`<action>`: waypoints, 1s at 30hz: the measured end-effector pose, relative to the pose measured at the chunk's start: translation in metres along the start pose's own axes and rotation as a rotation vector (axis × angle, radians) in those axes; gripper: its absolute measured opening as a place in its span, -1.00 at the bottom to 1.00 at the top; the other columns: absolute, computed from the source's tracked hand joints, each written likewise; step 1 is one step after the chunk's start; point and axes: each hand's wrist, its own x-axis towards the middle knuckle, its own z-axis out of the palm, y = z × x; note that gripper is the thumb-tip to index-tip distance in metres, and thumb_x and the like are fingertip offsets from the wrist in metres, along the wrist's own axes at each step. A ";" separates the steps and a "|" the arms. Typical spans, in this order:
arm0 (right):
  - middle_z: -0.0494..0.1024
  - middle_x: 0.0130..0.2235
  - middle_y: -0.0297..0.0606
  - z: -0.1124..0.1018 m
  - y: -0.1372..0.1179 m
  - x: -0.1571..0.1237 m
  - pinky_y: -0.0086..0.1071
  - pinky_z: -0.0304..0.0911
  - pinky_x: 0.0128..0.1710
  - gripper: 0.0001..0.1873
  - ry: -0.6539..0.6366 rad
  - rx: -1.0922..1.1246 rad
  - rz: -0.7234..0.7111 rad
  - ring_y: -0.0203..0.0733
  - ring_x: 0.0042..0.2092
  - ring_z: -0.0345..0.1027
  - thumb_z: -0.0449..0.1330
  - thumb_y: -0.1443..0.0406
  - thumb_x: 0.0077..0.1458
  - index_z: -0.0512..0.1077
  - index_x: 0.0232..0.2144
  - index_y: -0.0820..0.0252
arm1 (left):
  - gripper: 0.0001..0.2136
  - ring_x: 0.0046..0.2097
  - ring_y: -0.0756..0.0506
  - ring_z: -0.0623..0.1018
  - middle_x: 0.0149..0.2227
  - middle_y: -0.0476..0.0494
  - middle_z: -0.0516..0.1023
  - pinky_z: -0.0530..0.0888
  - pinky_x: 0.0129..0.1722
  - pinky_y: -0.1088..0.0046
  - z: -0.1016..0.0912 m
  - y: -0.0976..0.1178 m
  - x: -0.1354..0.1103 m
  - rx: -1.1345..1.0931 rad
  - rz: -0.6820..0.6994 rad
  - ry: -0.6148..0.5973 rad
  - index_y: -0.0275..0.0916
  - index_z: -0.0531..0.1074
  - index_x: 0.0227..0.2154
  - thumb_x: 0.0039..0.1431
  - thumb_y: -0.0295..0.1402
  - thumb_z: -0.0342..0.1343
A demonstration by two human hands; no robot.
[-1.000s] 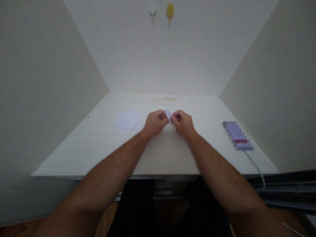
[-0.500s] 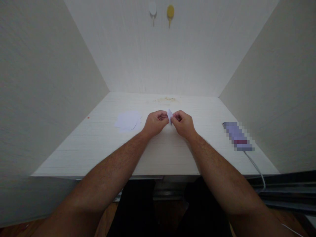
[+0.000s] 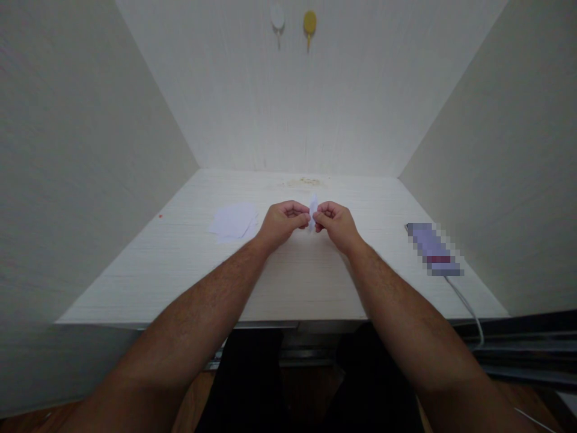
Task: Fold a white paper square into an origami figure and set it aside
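Observation:
Between my two hands, above the middle of the table, a small piece of white paper (image 3: 313, 205) stands on edge, apparently folded. My left hand (image 3: 286, 224) pinches it from the left with thumb and fingers. From the other side, the thumb and curled fingers of my right hand (image 3: 334, 224) grip the same paper. Its lower part is mostly covered by my fingertips. Left of my left hand, several loose sheets of white paper (image 3: 233, 220) lie in an uneven pile on the table.
The white table (image 3: 302, 282) is enclosed by walls at the back and both sides. On the right lies a blurred-out phone-like device (image 3: 430, 246) with a cable (image 3: 466, 307) running over the front edge. Two hooks, one white (image 3: 277, 18) and one yellow (image 3: 309, 23), hang on the back wall.
The paper between my hands has turned and now shows taller above my fingertips. My fingers have shifted slightly on it. The pile and the device stay where they were.

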 end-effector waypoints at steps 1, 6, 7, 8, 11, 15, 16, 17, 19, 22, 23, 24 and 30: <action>0.42 -0.61 -0.44 0.000 0.000 0.000 -0.41 0.23 -0.54 -0.78 -0.007 0.010 0.004 -0.35 -0.59 0.27 0.29 0.18 -0.12 0.35 -0.48 0.16 | -0.77 -0.49 0.04 0.48 -0.52 -0.04 0.53 0.45 -0.42 0.47 0.000 0.000 0.000 -0.006 0.001 -0.006 -0.32 0.50 -0.41 -0.14 -0.32 0.33; 0.42 -0.61 -0.45 -0.002 0.001 0.000 -0.41 0.25 -0.54 -0.74 -0.050 0.072 0.022 -0.35 -0.59 0.27 0.32 0.16 -0.15 0.35 -0.50 0.16 | -0.75 -0.49 0.04 0.48 -0.53 -0.03 0.52 0.45 -0.41 0.46 -0.002 -0.003 0.001 -0.043 -0.011 -0.017 -0.32 0.50 -0.42 -0.17 -0.32 0.36; 0.42 -0.62 -0.45 -0.002 0.001 -0.001 -0.41 0.25 -0.54 -0.73 -0.058 0.088 0.027 -0.36 -0.59 0.27 0.33 0.16 -0.16 0.35 -0.50 0.16 | -0.75 -0.49 0.04 0.48 -0.52 -0.03 0.53 0.45 -0.40 0.46 -0.002 -0.005 0.001 -0.057 -0.017 -0.024 -0.33 0.50 -0.41 -0.17 -0.32 0.36; 0.42 -0.62 -0.45 -0.003 0.001 -0.001 -0.42 0.26 -0.53 -0.72 -0.065 0.105 0.033 -0.36 -0.59 0.27 0.34 0.15 -0.16 0.35 -0.50 0.17 | -0.75 -0.49 0.04 0.49 -0.52 -0.03 0.53 0.46 -0.40 0.46 -0.003 -0.006 0.002 -0.071 -0.021 -0.031 -0.33 0.51 -0.41 -0.16 -0.32 0.36; 0.42 -0.62 -0.45 -0.003 0.000 -0.001 -0.41 0.27 -0.53 -0.71 -0.083 0.136 0.048 -0.36 -0.59 0.27 0.35 0.15 -0.18 0.36 -0.51 0.17 | -0.76 -0.48 0.04 0.49 -0.52 -0.04 0.53 0.46 -0.39 0.45 -0.004 -0.008 0.003 -0.094 -0.030 -0.041 -0.33 0.52 -0.40 -0.15 -0.32 0.35; 0.43 -0.62 -0.44 -0.003 0.000 -0.001 -0.41 0.27 -0.53 -0.70 -0.093 0.123 0.053 -0.35 -0.58 0.27 0.35 0.14 -0.18 0.36 -0.51 0.16 | -0.75 -0.48 0.02 0.50 -0.51 -0.05 0.54 0.47 -0.38 0.43 -0.005 -0.010 0.004 -0.082 -0.038 -0.039 -0.33 0.53 -0.39 -0.15 -0.31 0.35; 0.43 -0.62 -0.44 -0.003 0.000 -0.001 -0.42 0.27 -0.53 -0.71 -0.093 0.121 0.051 -0.36 -0.58 0.27 0.35 0.14 -0.18 0.36 -0.51 0.17 | -0.75 -0.48 0.02 0.50 -0.51 -0.06 0.54 0.47 -0.39 0.43 -0.006 -0.010 0.004 -0.080 -0.039 -0.039 -0.33 0.53 -0.39 -0.15 -0.31 0.35; 0.43 -0.62 -0.44 -0.003 0.000 -0.001 -0.42 0.27 -0.53 -0.70 -0.094 0.120 0.049 -0.36 -0.58 0.27 0.35 0.14 -0.18 0.36 -0.51 0.17 | -0.74 -0.48 0.02 0.50 -0.51 -0.06 0.54 0.46 -0.39 0.43 -0.006 -0.011 0.004 -0.078 -0.041 -0.038 -0.33 0.53 -0.39 -0.16 -0.31 0.36; 0.42 -0.61 -0.44 -0.004 0.000 -0.001 -0.42 0.27 -0.53 -0.70 -0.093 0.120 0.046 -0.36 -0.58 0.27 0.35 0.14 -0.18 0.35 -0.51 0.17 | -0.74 -0.49 0.03 0.50 -0.52 -0.05 0.54 0.46 -0.39 0.43 -0.006 -0.012 0.005 -0.080 -0.045 -0.036 -0.33 0.53 -0.39 -0.17 -0.31 0.36; 0.42 -0.61 -0.45 -0.004 0.001 -0.001 -0.42 0.27 -0.53 -0.71 -0.091 0.124 0.044 -0.36 -0.58 0.27 0.35 0.14 -0.18 0.36 -0.51 0.17 | -0.74 -0.49 0.03 0.50 -0.52 -0.05 0.55 0.46 -0.39 0.44 -0.007 -0.013 0.005 -0.098 -0.047 -0.045 -0.33 0.53 -0.39 -0.17 -0.32 0.37; 0.42 -0.61 -0.45 -0.004 0.001 -0.001 -0.42 0.27 -0.53 -0.71 -0.092 0.128 0.043 -0.36 -0.58 0.27 0.35 0.15 -0.18 0.36 -0.51 0.17 | -0.75 -0.49 0.03 0.50 -0.51 -0.06 0.55 0.46 -0.39 0.44 -0.007 -0.013 0.005 -0.107 -0.048 -0.051 -0.33 0.53 -0.39 -0.16 -0.32 0.37; 0.42 -0.61 -0.44 -0.004 0.001 -0.001 -0.42 0.27 -0.53 -0.72 -0.094 0.132 0.042 -0.36 -0.58 0.27 0.35 0.15 -0.17 0.36 -0.51 0.17 | -0.75 -0.48 0.03 0.51 -0.51 -0.06 0.56 0.46 -0.39 0.45 -0.008 -0.013 0.005 -0.117 -0.050 -0.057 -0.33 0.53 -0.39 -0.16 -0.33 0.37; 0.43 -0.62 -0.43 -0.004 0.000 -0.001 -0.42 0.26 -0.53 -0.73 -0.098 0.142 0.037 -0.36 -0.58 0.27 0.36 0.16 -0.18 0.38 -0.52 0.18 | -0.76 -0.48 0.02 0.51 -0.50 -0.08 0.56 0.47 -0.37 0.43 -0.007 -0.009 0.004 -0.145 -0.088 -0.060 -0.34 0.53 -0.43 -0.20 -0.35 0.38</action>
